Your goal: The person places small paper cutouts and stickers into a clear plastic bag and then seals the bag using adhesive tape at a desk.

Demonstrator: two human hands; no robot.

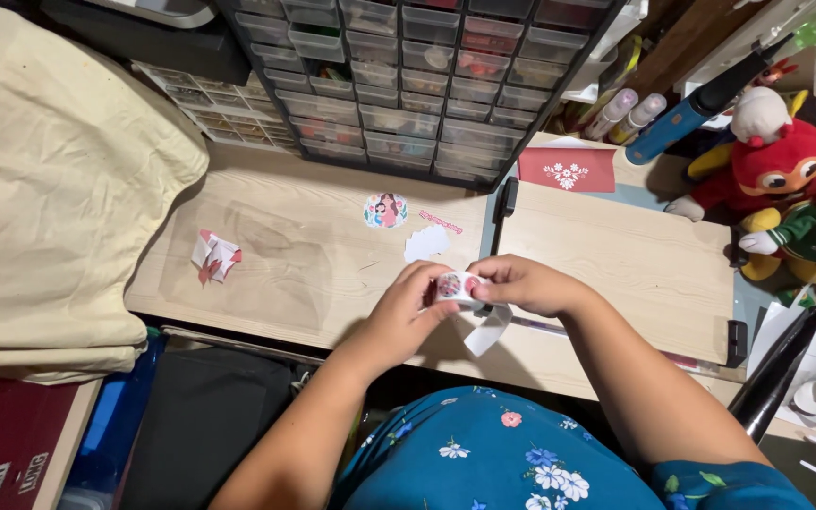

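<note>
Left hand: the left hand (406,310) pinches a small sticker roll (452,285) by its near side, above the worktop (616,255).
Right hand: the right hand (521,283) grips the same roll from the other side.
Paper strip: a white backing strip (486,331) hangs below both hands.
Beyond the hands: a round sticker (385,211) and a white paper scrap (426,244) lie on the worktop.

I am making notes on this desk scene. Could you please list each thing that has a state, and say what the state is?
Left hand: grip closed on the sticker roll.
Right hand: grip pinching the roll's other side.
Sticker roll: held above the desk, a white strip hanging loose.
Round sticker: lying flat on the desk.
Crumpled paper: folded up, on the desk.
Drawer cabinet: drawers all pushed in.
Red card: lying flat.
</note>
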